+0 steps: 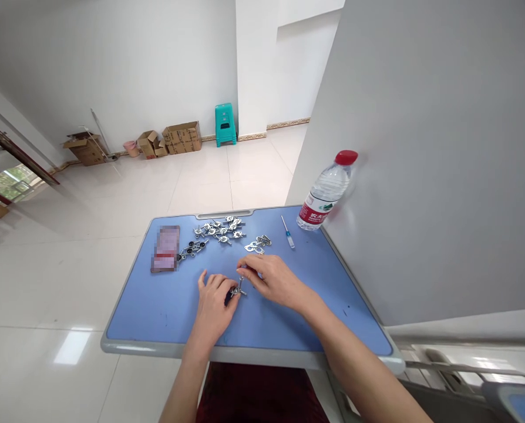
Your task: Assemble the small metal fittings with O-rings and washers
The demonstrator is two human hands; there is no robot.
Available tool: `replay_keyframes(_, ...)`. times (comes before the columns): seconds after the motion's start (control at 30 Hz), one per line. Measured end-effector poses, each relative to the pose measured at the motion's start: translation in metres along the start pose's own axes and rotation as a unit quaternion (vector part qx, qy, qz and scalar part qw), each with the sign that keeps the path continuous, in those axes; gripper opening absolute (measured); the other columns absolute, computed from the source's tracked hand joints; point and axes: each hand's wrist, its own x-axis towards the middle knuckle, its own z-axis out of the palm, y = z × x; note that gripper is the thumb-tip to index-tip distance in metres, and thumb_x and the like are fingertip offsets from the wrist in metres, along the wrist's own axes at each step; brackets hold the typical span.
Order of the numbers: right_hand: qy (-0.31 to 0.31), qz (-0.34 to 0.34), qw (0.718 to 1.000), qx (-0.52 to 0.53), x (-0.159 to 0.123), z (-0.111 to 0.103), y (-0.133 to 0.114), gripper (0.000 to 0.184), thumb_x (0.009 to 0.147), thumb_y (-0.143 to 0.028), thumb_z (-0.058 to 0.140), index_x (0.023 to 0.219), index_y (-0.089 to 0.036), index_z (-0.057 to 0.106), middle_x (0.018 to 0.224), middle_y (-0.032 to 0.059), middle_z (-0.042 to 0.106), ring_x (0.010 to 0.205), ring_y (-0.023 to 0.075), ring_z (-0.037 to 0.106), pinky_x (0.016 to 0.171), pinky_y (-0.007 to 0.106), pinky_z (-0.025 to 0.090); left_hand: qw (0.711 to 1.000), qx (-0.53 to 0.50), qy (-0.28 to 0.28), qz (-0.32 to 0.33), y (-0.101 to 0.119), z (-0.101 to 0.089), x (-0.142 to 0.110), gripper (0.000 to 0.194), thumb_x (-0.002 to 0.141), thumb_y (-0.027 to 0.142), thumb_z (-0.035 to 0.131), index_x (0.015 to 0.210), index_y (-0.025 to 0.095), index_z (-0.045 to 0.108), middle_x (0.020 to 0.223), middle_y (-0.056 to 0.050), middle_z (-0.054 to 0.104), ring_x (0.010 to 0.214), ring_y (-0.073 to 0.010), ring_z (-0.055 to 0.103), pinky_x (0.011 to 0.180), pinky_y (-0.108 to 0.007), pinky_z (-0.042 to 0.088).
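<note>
Near the table's front middle, my left hand [215, 296] is closed on a small metal fitting [236, 291], steadying it on the blue tabletop. Some of the fitting is hidden by the thumb and fingers. My right hand [269, 276] pinches a thin-shafted tool [241, 282] that points down at the fitting; its upper part is covered by the fingers. Just beyond the right hand lie several flat metal plates with holes [258, 244]. Farther back is a group of similar metal fittings [221, 229], and several with black round parts [194, 248] lie left of them.
A phone-like flat object [165, 248], blurred out, lies at the table's left. A small blue-handled screwdriver [288, 232] lies back right, near a red-capped water bottle [326, 191]. A grey wall or panel [434, 176] borders the right side. Cardboard boxes [182, 138] and teal stools [225, 124] stand beyond.
</note>
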Motion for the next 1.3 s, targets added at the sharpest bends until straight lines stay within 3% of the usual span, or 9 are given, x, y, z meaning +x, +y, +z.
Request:
replay_keyframes(0.2,-0.012,-0.027,0.996,0.082,0.001,-0.009,-0.005,0.025,0.100,-0.022,0.041,0.105,-0.019,0.064,0.102,0.0089,0.066,0.083,0.0178,0.062,0.074,0.030,0.049,1.000,0.000,0.002,-0.003,0.001,0.000,0.000,0.011,0.088,0.015,0.057,0.093,0.024,0.059,0.094,0.001,0.064,0.095,-0.0191,0.060,0.112,-0.057,0.021)
replay_keyframes(0.33,-0.003,-0.039,0.992,0.118,0.002,-0.006,-0.005,0.025,0.100,-0.024,0.044,0.107,-0.021,0.068,0.090,0.0063,0.068,0.080,0.0171,0.063,0.072,0.029,0.051,1.000,0.000,0.012,-0.002,0.000,0.002,0.000,0.012,0.087,0.014,0.059,0.093,0.024,0.059,0.091,0.002,0.063,0.093,-0.0184,0.060,0.111,-0.056,0.022)
replay_keyframes(0.73,0.066,-0.056,0.990,0.113,0.001,0.004,-0.005,0.018,0.095,-0.023,0.054,0.087,-0.017,0.069,0.072,0.0040,0.067,0.064,0.0134,0.060,0.060,0.024,0.045,0.999,0.020,0.023,0.014,-0.003,0.005,-0.001,0.010,0.087,0.016,0.061,0.087,0.022,0.052,0.086,0.002,0.062,0.087,-0.0189,0.058,0.110,-0.055,0.025)
replay_keyframes(0.97,0.084,-0.023,0.992,0.086,0.001,0.008,-0.002,0.017,0.093,-0.025,0.056,0.080,-0.017,0.064,0.067,0.0018,0.063,0.058,0.0120,0.054,0.055,0.023,0.039,0.999,0.021,0.018,0.017,-0.003,0.005,0.000,0.011,0.087,0.016,0.061,0.088,0.022,0.052,0.086,0.002,0.062,0.087,-0.0186,0.058,0.110,-0.055,0.023)
replay_keyframes(1.3,0.056,0.032,0.994,0.089,0.000,0.006,-0.004,0.022,0.091,-0.031,0.058,0.073,-0.019,0.055,0.066,-0.0008,0.057,0.057,0.0111,0.050,0.055,0.023,0.037,1.000,0.022,0.011,0.010,-0.003,0.004,0.000,0.010,0.088,0.015,0.060,0.088,0.022,0.052,0.087,0.003,0.062,0.089,-0.0184,0.059,0.111,-0.055,0.023)
